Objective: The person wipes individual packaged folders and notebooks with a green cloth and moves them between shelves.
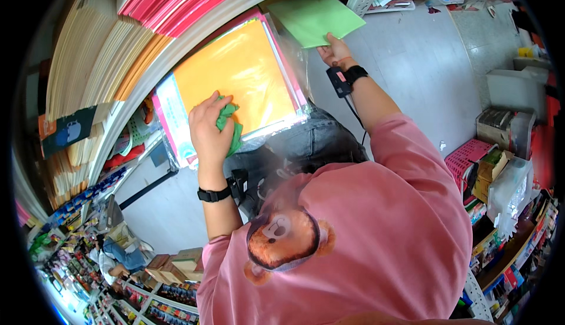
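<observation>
My left hand (pixel 212 124) holds a crumpled green cloth (pixel 228 122) between thumb and fingers, against a plastic-wrapped orange sheet pack (pixel 240 73). That pack lies on other wrapped packs with white and pink edges, over my lap. My right hand (pixel 334 51) grips the near corner of a light green pack of sheets (pixel 315 15), thumb on top. The far left part of the green pack reaches toward the shelf. Clear plastic film (pixel 296 58) lies between the orange and green packs.
A shelf (pixel 212 16) with stacked pink, cream and orange paper curves along the left and top. Cardboard boxes (pixel 176 266), a pink plastic basket (pixel 468 159) and clear bins stand around. Another person (pixel 114 259) is at the far lower left. Grey floor (pixel 410 64) shows to the right.
</observation>
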